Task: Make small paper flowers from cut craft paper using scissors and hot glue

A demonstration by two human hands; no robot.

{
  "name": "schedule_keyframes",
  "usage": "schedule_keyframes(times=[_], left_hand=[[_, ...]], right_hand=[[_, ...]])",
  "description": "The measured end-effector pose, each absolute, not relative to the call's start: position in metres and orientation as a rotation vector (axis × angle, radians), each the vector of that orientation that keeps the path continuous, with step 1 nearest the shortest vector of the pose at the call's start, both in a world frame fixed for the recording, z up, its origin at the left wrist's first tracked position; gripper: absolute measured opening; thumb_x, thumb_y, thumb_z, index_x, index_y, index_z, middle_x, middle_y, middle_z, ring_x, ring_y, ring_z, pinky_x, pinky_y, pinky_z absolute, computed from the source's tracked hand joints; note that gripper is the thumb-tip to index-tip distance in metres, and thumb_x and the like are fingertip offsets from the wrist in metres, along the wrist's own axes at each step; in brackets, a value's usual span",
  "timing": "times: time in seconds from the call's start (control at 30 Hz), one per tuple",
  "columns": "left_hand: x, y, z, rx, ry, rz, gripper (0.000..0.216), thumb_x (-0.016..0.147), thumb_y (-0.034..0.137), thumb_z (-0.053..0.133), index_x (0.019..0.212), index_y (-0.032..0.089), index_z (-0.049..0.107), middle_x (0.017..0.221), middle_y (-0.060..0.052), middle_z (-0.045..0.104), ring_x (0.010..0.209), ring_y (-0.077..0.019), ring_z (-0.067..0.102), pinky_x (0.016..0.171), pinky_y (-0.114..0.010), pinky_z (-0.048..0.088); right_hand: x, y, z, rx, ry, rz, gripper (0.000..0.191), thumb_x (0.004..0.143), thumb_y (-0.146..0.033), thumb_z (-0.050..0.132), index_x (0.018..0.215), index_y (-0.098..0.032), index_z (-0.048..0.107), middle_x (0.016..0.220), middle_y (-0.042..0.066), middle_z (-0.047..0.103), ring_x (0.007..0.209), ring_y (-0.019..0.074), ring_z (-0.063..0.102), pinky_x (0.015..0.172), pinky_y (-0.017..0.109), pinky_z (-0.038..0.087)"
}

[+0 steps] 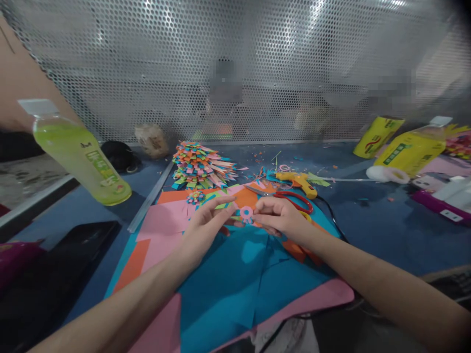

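A small pink and blue paper flower [246,214] with a ring-like middle is held up above the blue paper sheet [224,274]. At its left edge, my left hand [209,218] has thumb and fingers closed in on it. My right hand [276,214] pinches the flower's right edge between thumb and fingertips. Just behind the right hand lie scissors with red handles [300,200], partly hidden by it. A finished-looking multicoloured paper flower [196,197] rests beyond my left hand. Behind that stands a bristly heap of fringed paper pieces [200,165].
A yellow glue gun [300,181] lies past the scissors among paper scraps. Pink sheets [162,220] stick out at left. A green drink bottle [83,154] stands left, a yellow bottle [414,147] right. A black phone-like slab [69,264] lies near left. A perforated metal screen [257,63] closes the back.
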State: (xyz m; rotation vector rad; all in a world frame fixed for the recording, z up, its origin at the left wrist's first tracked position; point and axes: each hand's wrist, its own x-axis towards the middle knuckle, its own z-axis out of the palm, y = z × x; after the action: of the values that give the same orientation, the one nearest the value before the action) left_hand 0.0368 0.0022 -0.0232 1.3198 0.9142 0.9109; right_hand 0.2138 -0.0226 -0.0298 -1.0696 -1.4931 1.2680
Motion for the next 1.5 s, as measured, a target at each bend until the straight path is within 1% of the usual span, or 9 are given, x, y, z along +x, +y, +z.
schedule_keyframes(times=[0.17,0.47,0.6,0.8,0.93,1.13,1.3,1.4,1.5], left_hand=[[0.0342,0.0034,-0.0235,1.315,0.903,0.920,0.036,0.071,0.033,0.064,0.103,0.017,0.057,0.074,-0.001,0.066,0.066,-0.0117,0.061,0.053,-0.020,0.041],[0.0351,0.0055,-0.0276,1.328,0.869,0.956,0.042,0.064,0.023,0.072,0.101,0.016,0.055,0.063,0.004,0.063,0.048,-0.0066,0.052,0.048,-0.019,0.040],[0.0340,0.0063,-0.0252,1.353,0.884,0.951,0.042,0.064,0.025,0.071,0.101,0.016,0.054,0.062,0.004,0.064,0.050,-0.0065,0.053,0.049,-0.018,0.041],[0.0349,0.0058,-0.0256,1.385,0.875,0.942,0.034,0.061,0.024,0.073,0.089,0.016,0.056,0.057,0.005,0.062,0.046,-0.0055,0.051,0.048,-0.018,0.040],[0.0352,0.0047,-0.0254,1.354,0.873,0.963,0.041,0.061,0.024,0.073,0.096,0.016,0.054,0.060,0.003,0.065,0.050,-0.0077,0.055,0.050,-0.019,0.042],[0.0341,0.0062,-0.0248,1.265,0.882,1.030,0.047,0.063,0.029,0.073,0.105,0.017,0.055,0.068,0.001,0.068,0.053,-0.0084,0.057,0.051,-0.020,0.042],[0.0345,0.0056,-0.0261,1.266,0.845,0.969,0.053,0.062,0.029,0.074,0.109,0.017,0.053,0.069,-0.001,0.069,0.061,-0.0125,0.063,0.054,-0.021,0.043],[0.0341,0.0055,-0.0270,1.320,0.833,0.920,0.052,0.062,0.026,0.074,0.109,0.017,0.052,0.072,-0.002,0.070,0.065,-0.0142,0.064,0.056,-0.022,0.044],[0.0335,0.0064,-0.0275,1.360,0.877,0.916,0.046,0.066,0.027,0.071,0.107,0.017,0.053,0.070,-0.001,0.069,0.059,-0.0115,0.062,0.053,-0.021,0.043]], right_hand=[[0.2141,-0.0220,-0.0293,-1.089,-1.490,1.285,0.015,0.070,-0.027,0.059,0.066,-0.016,0.050,0.039,-0.010,0.039,0.032,0.0026,0.030,0.032,0.016,0.023],[0.2134,-0.0224,-0.0331,-1.120,-1.560,1.223,0.018,0.074,-0.034,0.059,0.072,-0.017,0.052,0.041,-0.010,0.039,0.032,0.0032,0.031,0.032,0.017,0.023],[0.2127,-0.0251,-0.0328,-1.141,-1.630,1.242,0.020,0.080,-0.036,0.051,0.072,-0.017,0.050,0.041,-0.010,0.039,0.032,0.0038,0.032,0.034,0.017,0.024],[0.2136,-0.0271,-0.0323,-1.164,-1.682,1.102,0.028,0.086,-0.035,0.041,0.064,-0.018,0.044,0.042,-0.009,0.038,0.035,0.0046,0.034,0.038,0.018,0.027],[0.2133,-0.0282,-0.0303,-1.170,-1.739,1.063,0.029,0.084,-0.029,0.044,0.058,-0.017,0.047,0.042,-0.008,0.037,0.037,0.0048,0.034,0.038,0.019,0.025],[0.2135,-0.0293,-0.0298,-1.172,-1.784,1.084,0.024,0.084,-0.030,0.046,0.072,-0.016,0.061,0.042,-0.007,0.039,0.036,0.0054,0.034,0.039,0.019,0.026],[0.2157,-0.0276,-0.0309,-1.216,-1.770,0.975,0.033,0.085,-0.029,0.044,0.055,-0.016,0.049,0.041,-0.007,0.038,0.036,0.0045,0.034,0.040,0.019,0.028],[0.2153,-0.0277,-0.0314,-1.230,-1.770,1.013,0.030,0.085,-0.029,0.044,0.059,-0.017,0.051,0.040,-0.007,0.038,0.035,0.0048,0.034,0.038,0.019,0.027],[0.2144,-0.0284,-0.0315,-1.229,-1.774,1.053,0.031,0.086,-0.033,0.042,0.061,-0.017,0.049,0.041,-0.007,0.039,0.035,0.0049,0.034,0.038,0.019,0.027]])
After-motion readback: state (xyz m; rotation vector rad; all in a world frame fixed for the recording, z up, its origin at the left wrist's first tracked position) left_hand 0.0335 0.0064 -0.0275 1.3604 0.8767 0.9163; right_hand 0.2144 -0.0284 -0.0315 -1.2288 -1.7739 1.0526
